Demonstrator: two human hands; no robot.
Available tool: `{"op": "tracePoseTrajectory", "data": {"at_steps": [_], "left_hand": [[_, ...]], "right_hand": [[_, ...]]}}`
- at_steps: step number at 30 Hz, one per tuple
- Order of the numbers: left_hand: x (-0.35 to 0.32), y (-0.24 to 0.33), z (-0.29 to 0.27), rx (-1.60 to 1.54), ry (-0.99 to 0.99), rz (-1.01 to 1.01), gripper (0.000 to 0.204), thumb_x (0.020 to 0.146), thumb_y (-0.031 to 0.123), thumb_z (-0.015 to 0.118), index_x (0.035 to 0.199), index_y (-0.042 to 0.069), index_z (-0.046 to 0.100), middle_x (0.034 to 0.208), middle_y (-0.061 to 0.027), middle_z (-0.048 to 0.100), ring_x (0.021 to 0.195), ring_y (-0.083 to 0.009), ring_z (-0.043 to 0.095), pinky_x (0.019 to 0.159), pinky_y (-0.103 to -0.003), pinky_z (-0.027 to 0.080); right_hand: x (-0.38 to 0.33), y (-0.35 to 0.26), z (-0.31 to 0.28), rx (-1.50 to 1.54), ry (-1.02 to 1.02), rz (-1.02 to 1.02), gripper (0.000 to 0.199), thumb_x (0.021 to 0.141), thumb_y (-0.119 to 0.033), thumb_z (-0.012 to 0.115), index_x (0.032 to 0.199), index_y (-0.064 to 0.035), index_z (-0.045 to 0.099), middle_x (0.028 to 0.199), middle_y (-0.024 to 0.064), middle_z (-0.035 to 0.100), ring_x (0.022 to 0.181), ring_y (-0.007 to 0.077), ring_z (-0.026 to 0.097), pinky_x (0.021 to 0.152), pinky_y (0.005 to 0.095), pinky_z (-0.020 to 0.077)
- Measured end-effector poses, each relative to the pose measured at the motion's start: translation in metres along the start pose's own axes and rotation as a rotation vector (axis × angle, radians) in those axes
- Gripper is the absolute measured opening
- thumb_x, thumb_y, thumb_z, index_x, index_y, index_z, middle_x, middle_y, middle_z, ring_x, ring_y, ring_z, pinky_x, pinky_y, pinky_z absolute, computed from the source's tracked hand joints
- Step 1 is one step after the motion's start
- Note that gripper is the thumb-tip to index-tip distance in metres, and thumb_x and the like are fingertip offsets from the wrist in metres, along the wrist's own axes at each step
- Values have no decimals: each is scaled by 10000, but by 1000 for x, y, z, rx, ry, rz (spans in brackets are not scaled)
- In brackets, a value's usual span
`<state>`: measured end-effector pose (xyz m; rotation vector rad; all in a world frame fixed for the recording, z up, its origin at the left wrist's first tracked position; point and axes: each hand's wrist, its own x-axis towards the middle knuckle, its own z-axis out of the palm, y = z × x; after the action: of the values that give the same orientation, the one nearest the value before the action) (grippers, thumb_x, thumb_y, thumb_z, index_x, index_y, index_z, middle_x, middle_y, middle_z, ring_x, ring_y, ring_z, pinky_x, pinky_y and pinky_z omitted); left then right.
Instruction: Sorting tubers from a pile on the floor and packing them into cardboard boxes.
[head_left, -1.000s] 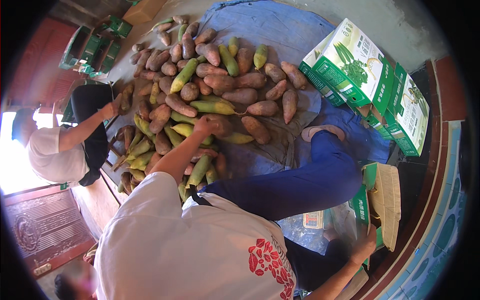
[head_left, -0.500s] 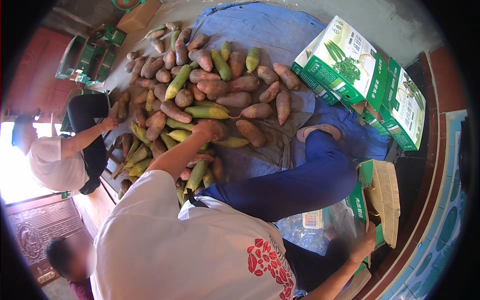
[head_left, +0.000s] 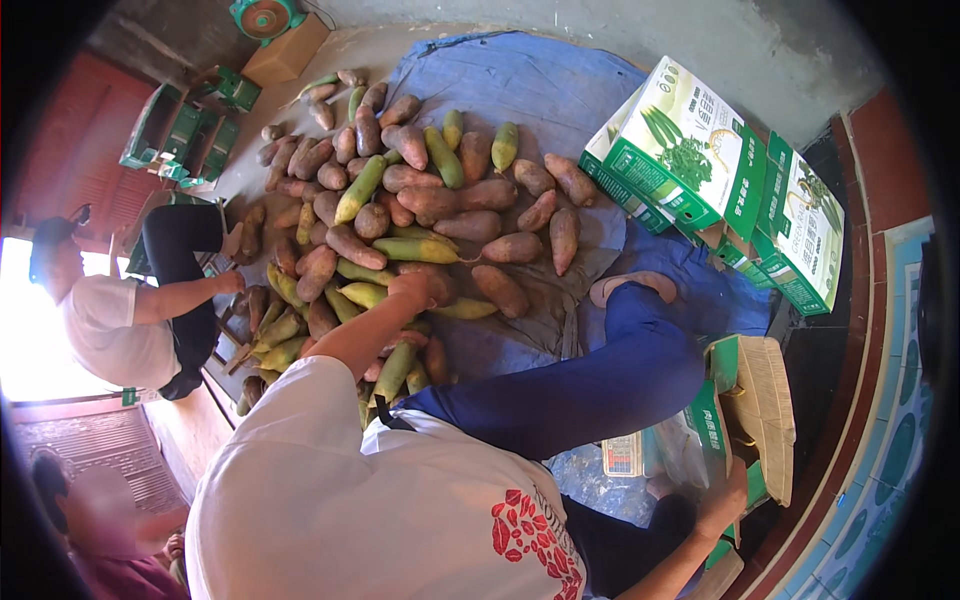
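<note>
**One reddish root (head_left: 440, 285), gripped at the near side of the pile (head_left: 428, 205)**

In the head view I see the roots heaped on a blue sheet (head_left: 530, 75), presumably to keep them clean. The left hand (head_left: 410, 289) is wrapped over that root, knuckles up, fingertips hidden, its arm (head_left: 353, 336) stretched toward the pile. The right hand (head_left: 728, 496) hangs low, well right of the pile, against an open box (head_left: 773, 405), perhaps steadying it; whether it grips, I can't tell.

Round green-rimmed device (head_left: 266, 17) beside a brown carton (head_left: 287, 53), blue oval-patterned tiles (head_left: 901, 441) far right
</note>
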<state>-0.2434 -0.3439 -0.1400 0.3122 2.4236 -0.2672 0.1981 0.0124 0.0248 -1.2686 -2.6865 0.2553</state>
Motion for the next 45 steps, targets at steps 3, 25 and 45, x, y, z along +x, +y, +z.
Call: {"op": "tracePoseTrajectory", "data": {"at_steps": [3, 25, 45], "left_hand": [[4, -2, 10, -10, 47, 15, 568, 686, 362, 771, 1135, 79, 569, 1105, -111, 636, 1031, -249, 614, 851, -351, 505], [-18, -19, 27, -438, 230, -21, 476, 703, 355, 707, 1061, 56, 615, 988, -105, 665, 903, -234, 656, 766, -354, 522], [-202, 192, -178, -1000, 486, 1122, 647, 685, 333, 778, 1168, -26, 541, 940, -202, 643, 855, -268, 637, 774, -350, 495]], "right_hand": [[-1, 2, 0, 7, 7, -4, 174, 806, -48, 596, 974, -11, 571, 886, 184, 597, 810, 388, 584, 685, 436, 457], [-6, -11, -1, -20, 147, -122, 141, 748, -34, 602, 888, -47, 588, 794, 156, 589, 755, 371, 580, 649, 444, 455], [-16, -8, -3, -21, 57, -68, 196, 696, 8, 597, 874, -74, 579, 799, 141, 591, 783, 347, 583, 678, 437, 468]]}}
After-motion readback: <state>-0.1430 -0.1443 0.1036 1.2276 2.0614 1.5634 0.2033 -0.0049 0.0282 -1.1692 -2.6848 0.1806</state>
